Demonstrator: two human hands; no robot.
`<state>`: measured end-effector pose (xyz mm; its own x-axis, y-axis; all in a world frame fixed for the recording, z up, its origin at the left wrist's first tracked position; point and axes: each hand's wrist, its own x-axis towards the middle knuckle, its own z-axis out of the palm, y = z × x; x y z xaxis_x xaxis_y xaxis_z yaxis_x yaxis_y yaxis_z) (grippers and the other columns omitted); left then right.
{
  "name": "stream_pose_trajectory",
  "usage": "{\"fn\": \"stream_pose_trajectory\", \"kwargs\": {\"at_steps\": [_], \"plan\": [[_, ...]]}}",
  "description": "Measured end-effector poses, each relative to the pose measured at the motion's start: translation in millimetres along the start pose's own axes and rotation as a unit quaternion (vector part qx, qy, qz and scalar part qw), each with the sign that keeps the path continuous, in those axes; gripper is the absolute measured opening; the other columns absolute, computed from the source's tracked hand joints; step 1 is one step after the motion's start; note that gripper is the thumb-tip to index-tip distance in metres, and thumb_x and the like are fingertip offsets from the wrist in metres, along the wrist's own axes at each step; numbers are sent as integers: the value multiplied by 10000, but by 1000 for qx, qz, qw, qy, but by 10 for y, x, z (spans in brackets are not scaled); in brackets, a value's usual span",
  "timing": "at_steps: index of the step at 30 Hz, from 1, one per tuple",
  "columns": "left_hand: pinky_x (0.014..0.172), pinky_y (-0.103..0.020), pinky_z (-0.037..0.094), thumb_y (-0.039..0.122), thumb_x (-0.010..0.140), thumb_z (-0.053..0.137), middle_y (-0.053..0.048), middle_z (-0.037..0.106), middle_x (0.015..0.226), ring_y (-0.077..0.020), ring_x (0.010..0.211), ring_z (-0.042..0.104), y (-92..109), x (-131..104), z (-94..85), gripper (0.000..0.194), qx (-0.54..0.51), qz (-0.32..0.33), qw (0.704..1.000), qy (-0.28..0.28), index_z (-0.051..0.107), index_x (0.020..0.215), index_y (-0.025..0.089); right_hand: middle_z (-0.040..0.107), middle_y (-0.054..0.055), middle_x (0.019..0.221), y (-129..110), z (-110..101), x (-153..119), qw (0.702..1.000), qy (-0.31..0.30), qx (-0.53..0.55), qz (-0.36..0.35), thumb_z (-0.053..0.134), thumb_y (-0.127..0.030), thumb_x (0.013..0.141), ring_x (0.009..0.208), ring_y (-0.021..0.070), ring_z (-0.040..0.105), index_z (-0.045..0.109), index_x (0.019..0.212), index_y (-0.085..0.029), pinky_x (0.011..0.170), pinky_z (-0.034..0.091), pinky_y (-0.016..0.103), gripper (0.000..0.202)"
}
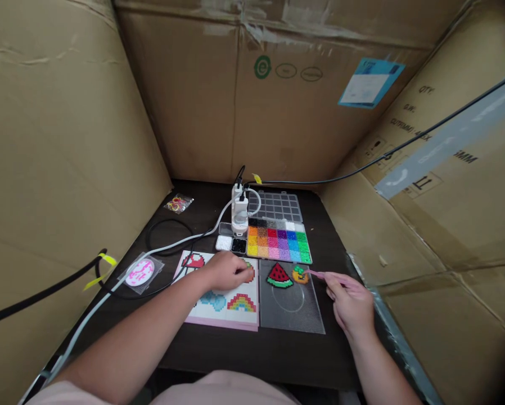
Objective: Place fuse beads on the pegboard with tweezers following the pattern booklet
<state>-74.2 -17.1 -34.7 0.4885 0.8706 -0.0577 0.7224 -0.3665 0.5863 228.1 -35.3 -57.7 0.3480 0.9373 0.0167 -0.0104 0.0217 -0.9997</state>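
My left hand rests on a printed pattern sheet, its fingers curled and fingertips near an orange and green picture; nothing shows in them. Pink tweezers are gripped in my right hand. Their tips reach the right side of a small orange bead figure with a green top. It sits on a clear pegboard. Beside it on the same board is a red and green watermelon slice of beads. Whether the tweezers hold a bead is too small to tell.
Behind the board stands an open compartment box of coloured beads. A white power strip and small boxes of white beads and black beads are near it. Cables cross the left side. Cardboard walls surround the table.
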Motion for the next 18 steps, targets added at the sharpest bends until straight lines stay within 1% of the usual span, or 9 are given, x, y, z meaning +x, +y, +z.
{"fn": "stream_pose_trajectory", "kwargs": {"at_steps": [3,5,8,10,13,16,18], "plan": [[515,-265,173,401,871,440,33,420,456,-92,469,277,4,-5,-5,457,-1,-2,1000,2,554,497,165,708,108,632,-42,2,-26,1000,7,9,-16,814,-367,594,389,57,390,727,688,-125,357,265,207,274],[516,-269,172,401,870,443,31,435,457,-94,469,286,7,-9,-12,455,-2,-1,1000,1,564,498,167,708,103,635,-118,16,-22,999,6,4,-33,808,-348,611,400,62,403,734,698,-129,364,272,209,247],[518,-275,170,404,871,440,28,458,459,-98,468,299,9,-12,-22,459,-6,3,1000,-2,584,503,170,721,92,679,-306,124,57,996,-23,-34,-75,781,-316,667,442,75,448,752,765,-145,395,314,217,199],[520,-276,169,401,871,441,27,474,463,-100,468,303,8,-11,-25,456,-9,5,1000,-1,598,510,172,728,81,709,-448,286,157,991,-45,-50,-112,764,-312,694,472,90,497,752,781,-166,425,362,225,170],[522,-275,172,392,868,446,26,486,463,-99,467,302,2,-8,-23,446,-13,7,1000,2,604,514,173,731,81,706,-603,639,334,979,-96,-99,-147,766,-331,675,563,151,612,745,721,-175,513,476,266,164],[513,-273,168,384,863,459,30,471,449,-96,457,279,-3,-8,-20,438,-17,9,1000,5,592,504,171,734,85,697,-635,983,484,970,-129,-130,-161,772,-328,639,640,198,673,729,670,-172,610,535,308,165],[506,-272,164,376,858,469,34,456,444,-93,454,270,-6,-9,-23,428,-21,8,1000,6,580,500,170,734,86,690,-603,1136,560,964,-159,-145,-158,761,-321,632,643,205,681,724,660,-169,621,540,312,159]]}}
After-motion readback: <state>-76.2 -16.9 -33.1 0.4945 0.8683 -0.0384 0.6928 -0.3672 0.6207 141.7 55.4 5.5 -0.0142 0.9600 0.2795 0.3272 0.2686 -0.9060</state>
